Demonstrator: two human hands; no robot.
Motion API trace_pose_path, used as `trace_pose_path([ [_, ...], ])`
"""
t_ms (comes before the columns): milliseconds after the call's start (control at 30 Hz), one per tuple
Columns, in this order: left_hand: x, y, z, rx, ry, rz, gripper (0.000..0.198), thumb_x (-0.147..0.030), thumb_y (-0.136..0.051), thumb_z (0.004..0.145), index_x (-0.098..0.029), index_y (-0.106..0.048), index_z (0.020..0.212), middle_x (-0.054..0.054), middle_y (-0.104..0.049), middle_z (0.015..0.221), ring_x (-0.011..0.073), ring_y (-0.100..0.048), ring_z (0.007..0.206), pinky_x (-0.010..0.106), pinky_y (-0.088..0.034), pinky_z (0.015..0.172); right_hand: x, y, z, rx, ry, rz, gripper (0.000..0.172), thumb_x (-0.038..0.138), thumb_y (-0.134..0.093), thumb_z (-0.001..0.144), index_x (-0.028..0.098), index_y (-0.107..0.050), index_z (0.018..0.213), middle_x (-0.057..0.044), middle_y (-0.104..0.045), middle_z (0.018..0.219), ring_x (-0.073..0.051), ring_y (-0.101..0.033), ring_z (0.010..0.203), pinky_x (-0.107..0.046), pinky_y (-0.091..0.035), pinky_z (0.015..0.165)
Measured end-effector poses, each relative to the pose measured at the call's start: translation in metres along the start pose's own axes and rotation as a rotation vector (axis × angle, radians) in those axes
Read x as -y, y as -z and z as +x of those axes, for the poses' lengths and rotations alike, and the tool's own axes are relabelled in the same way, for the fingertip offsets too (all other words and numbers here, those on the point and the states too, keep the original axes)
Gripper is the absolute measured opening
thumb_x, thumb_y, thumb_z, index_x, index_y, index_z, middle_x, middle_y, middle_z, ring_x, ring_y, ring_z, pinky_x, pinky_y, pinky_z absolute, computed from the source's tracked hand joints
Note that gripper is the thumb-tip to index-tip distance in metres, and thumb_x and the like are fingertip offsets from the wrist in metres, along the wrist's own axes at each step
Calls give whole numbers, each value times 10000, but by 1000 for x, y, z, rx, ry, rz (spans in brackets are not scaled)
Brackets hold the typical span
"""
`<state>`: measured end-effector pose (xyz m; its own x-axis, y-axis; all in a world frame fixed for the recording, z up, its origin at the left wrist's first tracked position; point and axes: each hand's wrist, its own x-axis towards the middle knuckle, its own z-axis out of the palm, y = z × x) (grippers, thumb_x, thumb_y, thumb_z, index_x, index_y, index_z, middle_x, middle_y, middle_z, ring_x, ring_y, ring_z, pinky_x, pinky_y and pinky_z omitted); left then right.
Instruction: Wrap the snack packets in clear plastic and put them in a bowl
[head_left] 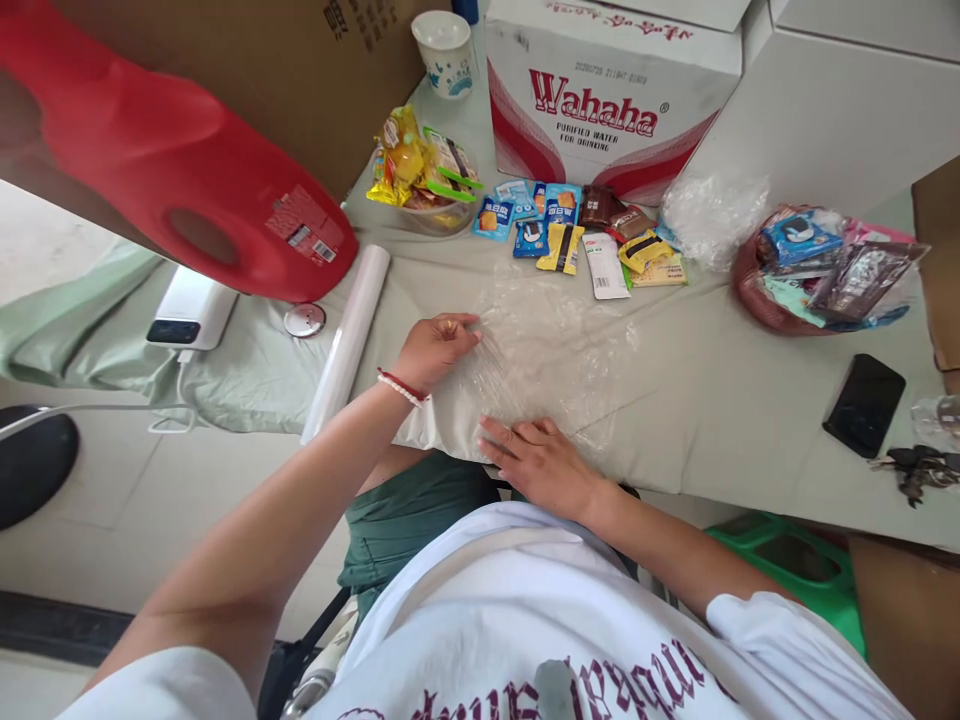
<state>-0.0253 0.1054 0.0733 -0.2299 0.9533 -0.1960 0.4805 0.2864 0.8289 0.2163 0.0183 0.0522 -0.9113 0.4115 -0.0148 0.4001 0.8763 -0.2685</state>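
Observation:
A crumpled sheet of clear plastic wrap (555, 350) lies spread on the cloth-covered table in front of me. At its left edge my left hand (437, 350) is closed, with thumb and fingers pinching the film. My right hand (540, 465) rests at the near edge of the film, by the table's front edge, its fingers apart and lying on it. Left of my left hand lies a long white roll of plastic wrap (349, 340). Beyond the sheet is a loose group of small snack packets (561, 248) in blue, yellow, brown and white wrappers.
A plastic bowl of snacks (442, 220) and a paper cup (444, 55) stand behind. A Wahaha water carton (607, 100) closes the back. At right are a reddish-brown basket (757, 295), a phone (865, 405) and keys (919, 470); at left, a red jug (202, 170) and a power bank (191, 310).

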Motion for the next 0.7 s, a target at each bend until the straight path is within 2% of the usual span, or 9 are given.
trace_pose_path([
  [100,-19,1,-14,-212,-92,382,74,-228,-721,779,-192,-670,740,133,-702,1251,334,-567,1273,522,-419,1130,0,-1,2,7,-5,10,485,348,-583,1040,214,-522,1502,-95,-402,1677,-273,-536,1191,-454,-464,949],
  [167,-33,-10,-31,-316,-236,584,108,-195,-683,816,-201,-740,907,140,-657,1364,379,-512,1345,582,-403,1110,0,0,6,9,-14,34,499,356,-614,1027,208,-521,1495,-118,-442,1645,-273,-539,1206,-454,-458,965],
  [200,-39,-18,-39,-282,-344,631,161,-191,-639,857,-216,-754,968,130,-662,1376,373,-518,1351,584,-407,1098,0,1,9,14,-20,56,484,354,-623,1024,208,-536,1477,-129,-489,1605,-273,-542,1219,-453,-453,980],
  [267,-44,-36,-53,-81,-571,651,264,-194,-551,932,-247,-763,1081,101,-698,1360,324,-563,1347,551,-411,1112,2,3,13,29,-38,107,400,338,-632,1021,208,-599,1397,-138,-603,1475,-276,-546,1248,-456,-444,1013],
  [333,-36,-50,-57,79,-682,649,379,-212,-477,987,-266,-725,1269,89,-667,1447,284,-538,1421,524,-372,1182,5,4,15,42,-58,150,335,316,-642,1013,200,-645,1327,-135,-666,1372,-287,-546,1269,-467,-449,1027],
  [400,-17,-54,-52,104,-649,672,475,-264,-423,1024,-275,-616,1457,99,-540,1594,285,-456,1511,550,-290,1252,7,8,10,43,-73,182,363,299,-662,995,188,-647,1341,-143,-642,1421,-298,-542,1280,-482,-463,1037],
  [500,19,-44,-41,90,-546,714,553,-372,-378,1050,-283,-466,1589,127,-396,1683,315,-417,1541,626,-201,1275,-2,20,-7,46,18,318,378,326,-685,980,207,-673,1338,-120,-567,1536,-281,-523,1339,-464,-468,1098],
  [600,43,-33,-39,118,-545,716,581,-408,-361,1058,-283,-402,1624,128,-354,1699,313,-379,1564,634,-156,1285,-46,46,-18,-42,11,513,289,353,-594,1033,246,-717,1272,-85,-636,1464,-219,-579,1320,-394,-489,1102],
  [700,47,-32,-44,99,-538,702,581,-419,-365,1059,-305,-392,1628,112,-349,1700,304,-371,1569,627,-133,1294,-127,82,4,-294,-452,423,346,358,-452,1076,204,-707,1250,-117,-735,1240,-218,-694,1087,-366,-555,953],
])
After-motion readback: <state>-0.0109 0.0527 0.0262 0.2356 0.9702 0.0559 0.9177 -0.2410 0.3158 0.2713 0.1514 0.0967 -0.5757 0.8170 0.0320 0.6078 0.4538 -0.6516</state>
